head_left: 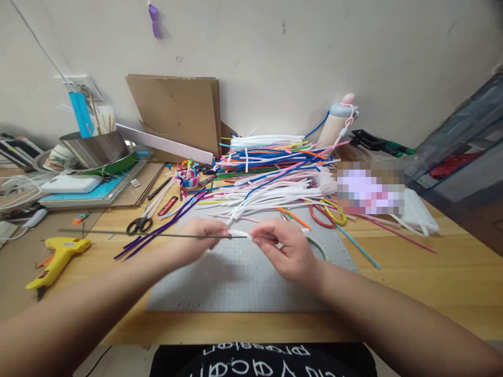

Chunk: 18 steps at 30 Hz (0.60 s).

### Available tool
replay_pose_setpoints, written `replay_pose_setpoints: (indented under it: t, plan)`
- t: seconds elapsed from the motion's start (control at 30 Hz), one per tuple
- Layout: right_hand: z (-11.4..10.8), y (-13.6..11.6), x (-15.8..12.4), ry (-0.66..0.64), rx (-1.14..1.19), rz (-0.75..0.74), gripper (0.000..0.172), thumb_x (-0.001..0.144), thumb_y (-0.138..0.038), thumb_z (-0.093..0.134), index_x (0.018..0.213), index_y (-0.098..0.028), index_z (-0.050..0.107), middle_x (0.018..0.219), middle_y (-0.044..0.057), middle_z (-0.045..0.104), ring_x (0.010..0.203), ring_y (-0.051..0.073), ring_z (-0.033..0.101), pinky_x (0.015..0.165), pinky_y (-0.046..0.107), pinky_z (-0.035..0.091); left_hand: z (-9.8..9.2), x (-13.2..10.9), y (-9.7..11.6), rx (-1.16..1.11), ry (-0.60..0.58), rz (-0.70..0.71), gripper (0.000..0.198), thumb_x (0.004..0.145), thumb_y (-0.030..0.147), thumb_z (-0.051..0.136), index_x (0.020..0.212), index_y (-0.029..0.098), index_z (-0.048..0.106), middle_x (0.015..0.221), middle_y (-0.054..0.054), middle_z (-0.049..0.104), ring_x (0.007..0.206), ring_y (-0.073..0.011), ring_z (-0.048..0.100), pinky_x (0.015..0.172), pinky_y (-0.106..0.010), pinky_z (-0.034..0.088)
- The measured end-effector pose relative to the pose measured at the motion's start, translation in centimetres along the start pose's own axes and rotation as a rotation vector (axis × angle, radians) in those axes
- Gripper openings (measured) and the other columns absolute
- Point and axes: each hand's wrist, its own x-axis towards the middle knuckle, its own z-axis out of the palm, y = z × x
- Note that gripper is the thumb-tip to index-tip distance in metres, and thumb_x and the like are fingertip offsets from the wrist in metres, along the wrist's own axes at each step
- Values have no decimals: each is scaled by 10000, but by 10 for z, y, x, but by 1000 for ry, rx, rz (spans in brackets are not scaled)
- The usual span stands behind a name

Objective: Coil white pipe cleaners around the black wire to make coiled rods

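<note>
My left hand is closed round a long thin dark green rod, which runs level far out to the left. A short length of white pipe cleaner lies along the rod's right end, between my two hands. My right hand pinches the white pipe cleaner near the rod's tip with thumb and forefinger. Both hands hover above the grey cutting mat. Partly behind my right hand shows a pale green ring, perhaps a tape roll.
Behind the mat lies a heap of coloured pipe cleaners. On the left are black-handled scissors, purple pipe cleaners, a yellow glue gun and a metal pot. A bottle and a blurred patch are right.
</note>
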Motion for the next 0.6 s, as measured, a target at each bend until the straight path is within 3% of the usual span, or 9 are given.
replay_pose_setpoints:
  t: [0.13, 0.23, 0.3, 0.4, 0.47, 0.53, 0.6]
  plan:
    - [4, 6, -3, 34, -123, -23, 249, 870, -146, 489, 1088, -212, 590, 902, 30, 667, 771, 132, 592, 678, 265, 450, 54, -18, 23, -78, -81, 5, 342, 924, 320, 361, 666, 170, 528, 583, 33, 493, 570, -104, 469, 553, -210, 364]
    - [6, 11, -2, -28, -354, -55, 274, 880, -143, 454, 1087, -210, 622, 777, 30, 653, 730, 155, 575, 655, 284, 413, 58, -31, 43, 92, -60, 80, 352, 935, 316, 336, 669, 175, 519, 578, 19, 511, 541, -110, 461, 529, -227, 348]
    - [5, 13, -1, -67, -492, -52, 254, 870, -146, 467, 1048, -196, 641, 778, 35, 657, 728, 166, 568, 654, 292, 391, 41, -36, 52, 266, 10, 152, 335, 927, 301, 352, 677, 178, 537, 569, 7, 532, 519, -118, 462, 503, -240, 328]
    - [4, 15, 2, -128, -562, -64, 219, 845, -124, 488, 988, -181, 644, 856, 40, 675, 764, 177, 571, 670, 299, 376, -7, -33, 59, 499, 161, 276, 236, 887, 211, 397, 818, 199, 623, 650, -21, 624, 559, -141, 525, 515, -252, 340]
    - [2, 14, 4, -180, -510, -117, 208, 848, -118, 480, 960, -184, 642, 843, 34, 673, 747, 170, 566, 648, 293, 371, -43, -26, 57, 574, 99, 355, 242, 848, 178, 419, 842, 236, 655, 699, -19, 654, 594, -148, 549, 533, -253, 350]
    - [0, 11, 6, -225, -353, -198, 188, 869, -133, 465, 928, -182, 636, 796, 25, 664, 716, 149, 560, 630, 277, 376, -73, -17, 51, 584, 8, 334, 222, 835, 232, 457, 815, 256, 677, 680, -9, 646, 599, -146, 546, 537, -248, 350]
    - [-2, 7, 8, -240, -134, -245, 163, 884, -147, 462, 902, -173, 622, 748, 15, 648, 693, 125, 553, 625, 256, 391, -87, -6, 39, 527, -25, 267, 213, 841, 276, 472, 821, 248, 682, 738, -7, 656, 652, -143, 557, 577, -240, 368]
